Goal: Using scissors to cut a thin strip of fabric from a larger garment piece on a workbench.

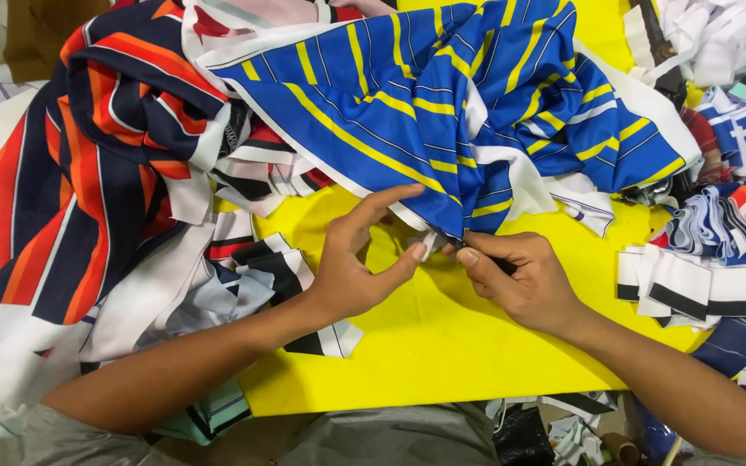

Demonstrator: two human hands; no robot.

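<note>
1. Nearest, below the table edge: dark floor strewn with scraps [563,427], black and white offcuts among them.
2. Bright yellow table [442,345] filling the middle, bare at the near centre, buried under cloth elsewhere.
3. Left hand [356,263] over the yellow, thumb and forefinger spread, thumb tip touching the white edge of the blue cloth [442,103]; not closed on it.
4. Right hand [520,276] just beside, closed, thumb pressed on a dark thing at the cloth's lowest corner; cannot tell what the thing is.
5. Blue cloth with yellow and thin white stripes, bunched, hanging from far centre down to the hands, white border along its edges.
6. Near right: folded strips [701,289], white with black bands, flat on the table.
7. Left: navy cloth [88,173] with orange and red stripes, heaped over white pieces.
8. Far right: pile of mixed strips [736,52], white, green, red, blue.
9. Far left corner: brown surface [32,34], partly hidden.
</note>
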